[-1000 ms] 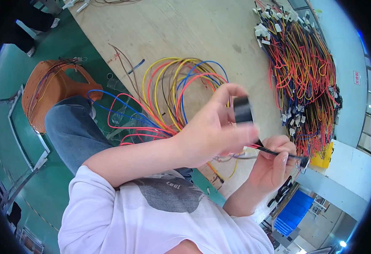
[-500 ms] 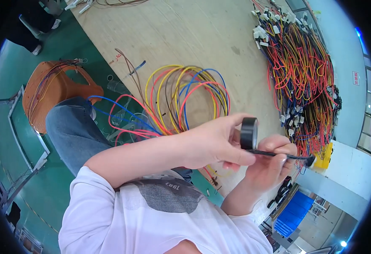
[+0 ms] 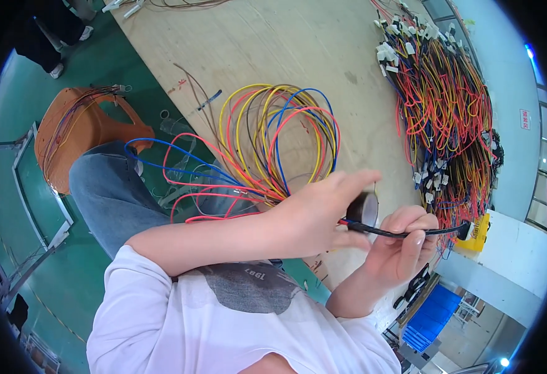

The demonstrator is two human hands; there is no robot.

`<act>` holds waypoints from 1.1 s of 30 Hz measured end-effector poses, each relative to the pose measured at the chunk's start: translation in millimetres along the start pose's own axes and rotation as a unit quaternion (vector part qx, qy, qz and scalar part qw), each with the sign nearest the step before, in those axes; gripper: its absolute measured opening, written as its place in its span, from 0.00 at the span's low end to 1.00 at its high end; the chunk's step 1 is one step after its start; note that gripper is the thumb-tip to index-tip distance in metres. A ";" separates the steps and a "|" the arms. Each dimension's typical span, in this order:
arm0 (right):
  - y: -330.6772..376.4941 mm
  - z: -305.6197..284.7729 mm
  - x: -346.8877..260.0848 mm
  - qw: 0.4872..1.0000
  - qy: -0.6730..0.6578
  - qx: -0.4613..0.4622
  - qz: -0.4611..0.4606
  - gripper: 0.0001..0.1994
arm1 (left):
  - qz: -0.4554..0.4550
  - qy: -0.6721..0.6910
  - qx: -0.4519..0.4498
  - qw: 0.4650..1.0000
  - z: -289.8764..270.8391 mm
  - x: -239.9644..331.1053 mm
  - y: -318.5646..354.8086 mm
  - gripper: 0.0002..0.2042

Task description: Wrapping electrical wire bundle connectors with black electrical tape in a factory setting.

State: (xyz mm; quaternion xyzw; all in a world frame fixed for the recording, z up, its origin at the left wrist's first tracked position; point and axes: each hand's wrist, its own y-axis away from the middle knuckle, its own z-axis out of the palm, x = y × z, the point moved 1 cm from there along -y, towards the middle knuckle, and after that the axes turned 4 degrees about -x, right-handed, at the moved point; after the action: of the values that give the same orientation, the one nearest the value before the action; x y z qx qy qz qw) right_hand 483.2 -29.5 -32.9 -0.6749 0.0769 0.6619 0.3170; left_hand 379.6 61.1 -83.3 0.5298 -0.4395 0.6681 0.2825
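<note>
- Pale plywood tabletop [image 3: 286, 43] is spreading beyond the tape roll [image 3: 359, 210]; a mass of wires [image 3: 448, 112] with white connectors is lying to the roll's upper right, and an orange stool [image 3: 92, 128] is standing far to its left.
- Wire bundle [image 3: 445, 231] is passing just below the roll and extending rightward from it.
- Right hand [image 3: 404, 246], right of the roll, is pinching the bundle between closed thumb and fingers.
- Left hand [image 3: 317, 218] is holding thumb and fingers parted about the roll; firmness of grip cannot be told.
- Handling, as judged: the bundle is likely proving light, springy and not fragile, best gripped along the black stretch right of the roll.
- Appearance: the bundle is showing slim and black; wire loops [image 3: 267, 128] in red, yellow, blue and brown are fanning out upper left of the roll.
</note>
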 end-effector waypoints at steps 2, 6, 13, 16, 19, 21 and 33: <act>2.1 0.3 1.6 1.000 0.015 -0.011 -0.016 0.10 | -0.189 0.100 -0.077 0.974 -1.4 0.3 -5.7 0.35; 2.5 -6.4 2.1 0.993 -0.117 0.011 0.019 0.08 | -0.265 0.583 -0.099 0.762 -4.8 -0.3 -1.2 0.23; -1.7 -17.4 -9.3 0.978 -0.201 0.027 0.057 0.07 | 0.122 0.133 -0.020 0.983 -18.5 8.9 16.6 0.29; 1.2 -14.8 -9.2 0.994 -0.108 -0.021 0.021 0.09 | 0.133 0.064 -0.040 0.988 -13.8 0.2 19.9 0.30; 5.7 -3.4 -9.9 0.998 -0.008 -0.059 -0.029 0.11 | -0.049 0.004 0.001 0.999 4.8 -5.0 14.0 0.31; 6.1 -0.5 -7.3 0.998 -0.012 -0.058 -0.025 0.10 | -0.164 0.003 -0.019 0.986 0.9 -4.2 5.8 0.33; -5.2 -26.9 -5.1 0.959 -0.254 0.067 0.105 0.06 | 0.150 0.067 -0.061 0.985 -25.9 2.0 22.0 0.25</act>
State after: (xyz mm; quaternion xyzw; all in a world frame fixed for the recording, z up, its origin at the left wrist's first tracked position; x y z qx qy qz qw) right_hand 508.0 -41.3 -28.6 -0.4501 0.1081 0.8343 0.2993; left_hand 348.6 73.9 -89.1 0.3936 -0.5338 0.7088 0.2402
